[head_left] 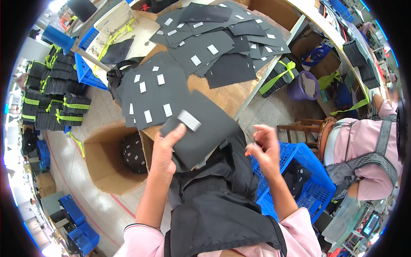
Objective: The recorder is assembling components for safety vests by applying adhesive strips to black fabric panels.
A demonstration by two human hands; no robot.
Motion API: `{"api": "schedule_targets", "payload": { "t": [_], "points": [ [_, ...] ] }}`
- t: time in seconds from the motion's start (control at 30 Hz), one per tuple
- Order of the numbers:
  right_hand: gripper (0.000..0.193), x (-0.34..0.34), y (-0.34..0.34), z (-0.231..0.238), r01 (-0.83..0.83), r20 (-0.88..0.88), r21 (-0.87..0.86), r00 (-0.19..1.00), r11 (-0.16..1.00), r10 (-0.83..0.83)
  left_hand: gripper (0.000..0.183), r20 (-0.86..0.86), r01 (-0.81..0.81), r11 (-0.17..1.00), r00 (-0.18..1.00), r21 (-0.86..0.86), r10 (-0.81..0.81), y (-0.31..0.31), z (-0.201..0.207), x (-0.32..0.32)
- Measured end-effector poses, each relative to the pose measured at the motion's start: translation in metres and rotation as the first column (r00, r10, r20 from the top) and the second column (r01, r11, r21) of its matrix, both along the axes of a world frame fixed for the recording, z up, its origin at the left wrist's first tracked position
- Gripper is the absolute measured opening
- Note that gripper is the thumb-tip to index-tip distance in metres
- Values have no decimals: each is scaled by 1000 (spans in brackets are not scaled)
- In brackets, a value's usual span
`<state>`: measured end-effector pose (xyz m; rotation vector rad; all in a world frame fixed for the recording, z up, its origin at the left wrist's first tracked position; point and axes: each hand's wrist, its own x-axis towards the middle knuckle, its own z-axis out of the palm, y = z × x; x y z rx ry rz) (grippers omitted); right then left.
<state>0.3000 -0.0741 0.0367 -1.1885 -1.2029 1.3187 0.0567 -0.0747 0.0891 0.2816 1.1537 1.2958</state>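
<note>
Black cloth apron (218,220) covers my front, with a short pink sleeve (143,240) to either side. My left grip (166,147) pinches the left edge of a smooth dark grey four-cornered panel (209,132), thumb on top beside a white rectangular label (189,121); the panel tilts above my lap at the near edge of the desk. My right grip (266,150) hangs apart from it on the right, fingers loosely curled and blurred; I cannot tell whether it pinches anything small.

On the brown wooden desk (222,96), more dark grey panels with white labels (145,92) overlap, and a wider spread of similar pieces (201,40) lies beyond. To the right, a co-worker in pink (364,150) sits over the pale grey floor (81,171).

Beside my right forearm, a blue plastic crate (320,192) contains dark pieces (295,175). Left, an open brown cardboard box (100,158) contains a dark bundle dotted with white (133,154). Farther right, a purple basket (295,90) contains something whitish.
</note>
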Motion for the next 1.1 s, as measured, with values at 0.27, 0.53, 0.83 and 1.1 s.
{"api": "schedule_targets", "payload": {
  "t": [0.27,0.53,0.83,1.1],
  "points": [
    [18,-52,-1,-24,-514,-849,-433,509,740,-144,37,518,-166,986,841,-27,155,-25,-42,1],
    [13,-34,28,27,-352,-252,-237,923,906,292,65,-872,216,875,346,434,347,-25,-3,-12],
    [27,-49,9,49,-140,355,310,935,940,23,36,-355,581,812,748,-59,-561,-14,4,0],
    [36,-40,-7,39,-282,591,505,802,816,-88,28,-181,411,912,897,4,-403,-24,3,14]
  ]
}}
